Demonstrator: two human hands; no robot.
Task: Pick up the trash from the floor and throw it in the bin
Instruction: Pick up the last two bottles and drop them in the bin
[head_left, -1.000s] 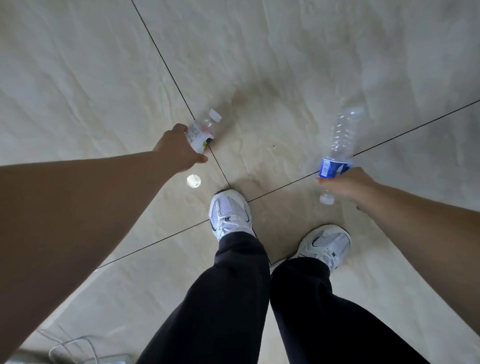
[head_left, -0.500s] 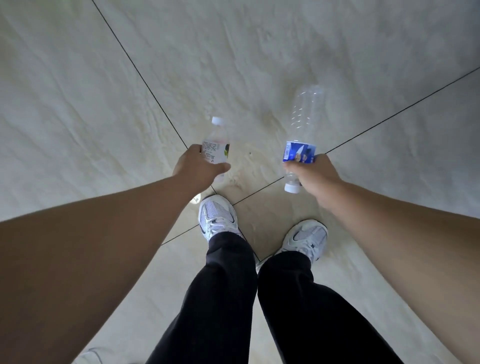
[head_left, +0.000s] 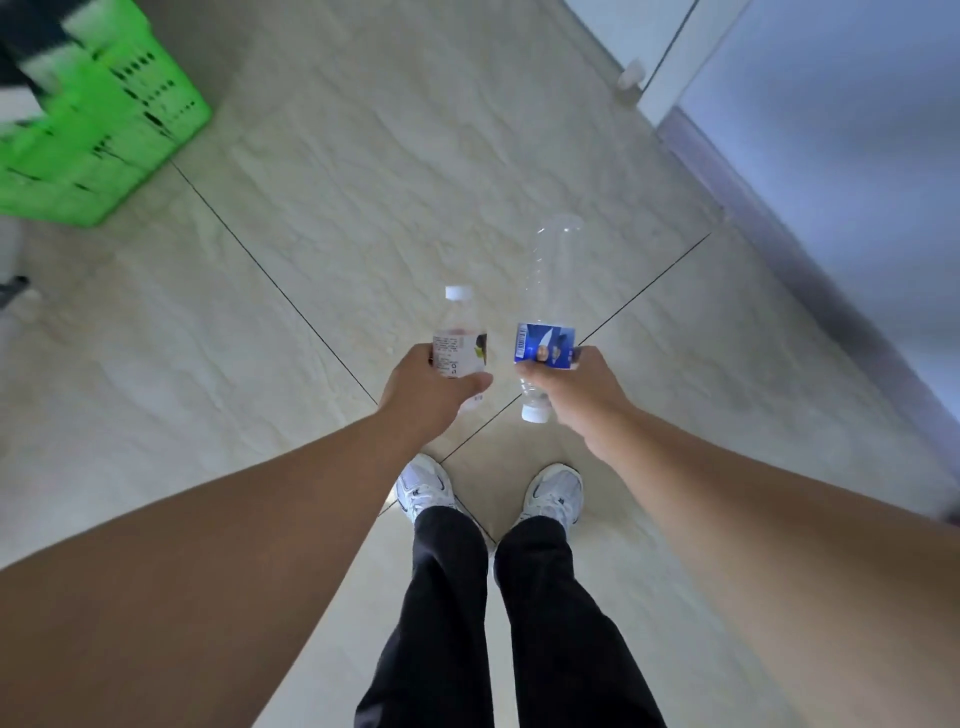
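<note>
Carrying is the step in hand: left hand (head_left: 431, 387) grips a small bottle (head_left: 460, 343), right hand (head_left: 576, 387) a blue-labelled bottle (head_left: 545, 312), and next probably comes walking to the green basket (head_left: 98, 130).

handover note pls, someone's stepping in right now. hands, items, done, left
Left hand: closed on the small white-capped bottle, cap pointing away.
Right hand: closed on the blue-label bottle, cap toward the body, base away.
Green basket: on the floor, far left, blurred; probably the bin.
Done: both bottles are off the floor.
Left: carry both to the basket and drop them in. Possible small white scrap by the door track; too small to tell.
</note>
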